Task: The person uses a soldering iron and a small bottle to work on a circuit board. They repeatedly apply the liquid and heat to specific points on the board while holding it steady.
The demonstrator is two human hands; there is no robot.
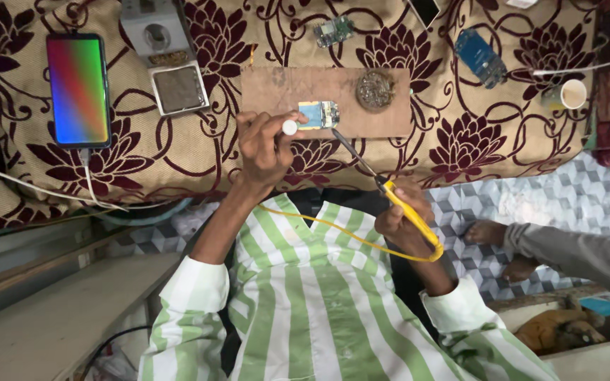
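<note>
My left hand (pixel 264 148) pinches a small white round object (pixel 290 127) right beside a little blue circuit board (pixel 319 114). The board lies at the near edge of a brown wooden board (pixel 277 88). Gripped in my right hand (pixel 402 212) is a yellow-handled soldering iron (pixel 407 212). Its dark metal shaft (pixel 354 155) slants up to the left, and the tip ends just below the circuit board. A yellow cord (pixel 333 229) loops from the handle across my green-and-white striped shirt.
A round brass-wool tip cleaner (pixel 375 89) sits on the wooden board. On the floral cloth lie a phone with a rainbow screen (pixel 78 89), a grey station with a sponge tray (pixel 178 88), two more circuit boards (pixel 333 30) (pixel 480 56) and a paper cup (pixel 573 93). Another person's grey sleeve (pixel 573 250) reaches in at right.
</note>
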